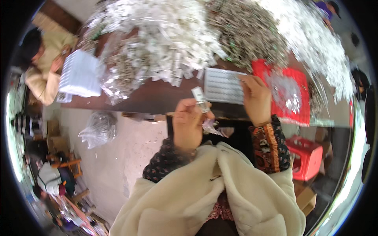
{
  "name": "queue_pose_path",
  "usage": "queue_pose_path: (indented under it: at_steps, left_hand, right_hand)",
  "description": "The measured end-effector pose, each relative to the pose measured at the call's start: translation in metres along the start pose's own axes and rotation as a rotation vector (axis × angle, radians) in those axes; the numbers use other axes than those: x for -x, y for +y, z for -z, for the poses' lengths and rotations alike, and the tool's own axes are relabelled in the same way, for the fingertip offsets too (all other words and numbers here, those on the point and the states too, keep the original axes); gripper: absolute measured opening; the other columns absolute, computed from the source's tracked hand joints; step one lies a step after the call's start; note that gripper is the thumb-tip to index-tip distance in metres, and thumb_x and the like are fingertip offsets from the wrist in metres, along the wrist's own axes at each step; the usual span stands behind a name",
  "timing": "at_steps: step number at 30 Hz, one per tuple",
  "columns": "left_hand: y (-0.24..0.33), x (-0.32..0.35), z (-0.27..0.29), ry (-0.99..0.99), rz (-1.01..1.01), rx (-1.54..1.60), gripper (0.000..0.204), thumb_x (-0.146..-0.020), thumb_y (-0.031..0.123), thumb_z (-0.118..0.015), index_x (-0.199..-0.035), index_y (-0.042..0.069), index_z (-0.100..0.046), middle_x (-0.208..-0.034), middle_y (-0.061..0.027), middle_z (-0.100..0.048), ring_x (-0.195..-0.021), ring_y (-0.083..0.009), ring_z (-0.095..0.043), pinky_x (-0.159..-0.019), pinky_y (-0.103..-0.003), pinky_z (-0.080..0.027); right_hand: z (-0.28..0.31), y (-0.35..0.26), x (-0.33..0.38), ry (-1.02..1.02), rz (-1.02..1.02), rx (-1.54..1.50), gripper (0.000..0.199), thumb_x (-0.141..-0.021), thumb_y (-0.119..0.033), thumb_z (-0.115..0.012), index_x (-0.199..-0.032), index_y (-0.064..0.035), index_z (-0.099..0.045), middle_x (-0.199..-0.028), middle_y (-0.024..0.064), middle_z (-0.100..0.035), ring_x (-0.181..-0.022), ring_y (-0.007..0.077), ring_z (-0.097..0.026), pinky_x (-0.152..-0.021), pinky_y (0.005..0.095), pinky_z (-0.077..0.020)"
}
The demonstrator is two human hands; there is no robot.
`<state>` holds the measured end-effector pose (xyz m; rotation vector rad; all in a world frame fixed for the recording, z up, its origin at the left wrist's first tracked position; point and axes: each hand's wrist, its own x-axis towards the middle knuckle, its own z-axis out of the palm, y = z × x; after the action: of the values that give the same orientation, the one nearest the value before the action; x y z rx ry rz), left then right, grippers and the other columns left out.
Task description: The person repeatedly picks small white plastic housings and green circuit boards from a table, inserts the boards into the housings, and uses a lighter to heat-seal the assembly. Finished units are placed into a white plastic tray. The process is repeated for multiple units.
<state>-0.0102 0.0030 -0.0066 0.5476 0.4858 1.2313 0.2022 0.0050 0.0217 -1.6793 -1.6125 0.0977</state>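
My left hand (188,122) is closed in front of the table edge. Between its thumb and fingers it pinches a small white tag (198,93) with a shiny silvery bit at its lower end. On the table just beyond lies a pale tray (223,83) with rows of small cells. My right hand (256,100) reaches over the tray's right side, thumb and fingers drawn together at its upper right corner. Whatever those fingertips hold, if anything, is too small to make out.
Heaps of white tags (173,35) and grey-brown small pieces (248,35) cover the far table. A red cloth (301,84) bearing clear plastic lies right of the tray. Stacked white trays (80,72) stand at left near another person (41,74). A red stool (309,157) is below right.
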Motion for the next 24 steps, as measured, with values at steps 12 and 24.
queue_pose_path:
  at_steps: [12, 24]
  left_hand:
    - [-0.017, -0.01, 0.003, -0.021, -0.074, 0.122, 0.01, -0.096, 0.008, -0.062, -0.1, 0.004, -0.054, -0.084, -0.0022, -0.061, -0.067, -0.0121, -0.064, -0.06, -0.025, -0.051]
    - [-0.008, 0.002, -0.003, -0.003, 0.0, 0.121, 0.012, -0.095, 0.004, -0.061, -0.106, 0.003, -0.058, -0.089, -0.0097, -0.066, -0.079, -0.0207, -0.07, -0.072, -0.034, -0.058]
  right_hand:
    - [-0.018, 0.053, -0.03, -0.192, 0.057, 0.23, 0.016, -0.094, -0.012, -0.062, -0.105, -0.0013, -0.069, -0.101, 0.0156, -0.068, -0.09, 0.032, -0.066, -0.078, 0.0386, -0.0525]
    - [0.003, 0.001, -0.007, -0.134, 0.094, 0.151, 0.007, -0.087, -0.004, -0.065, -0.094, -0.0024, -0.066, -0.091, 0.0136, -0.067, -0.085, 0.0313, -0.067, -0.076, 0.0389, -0.0527]
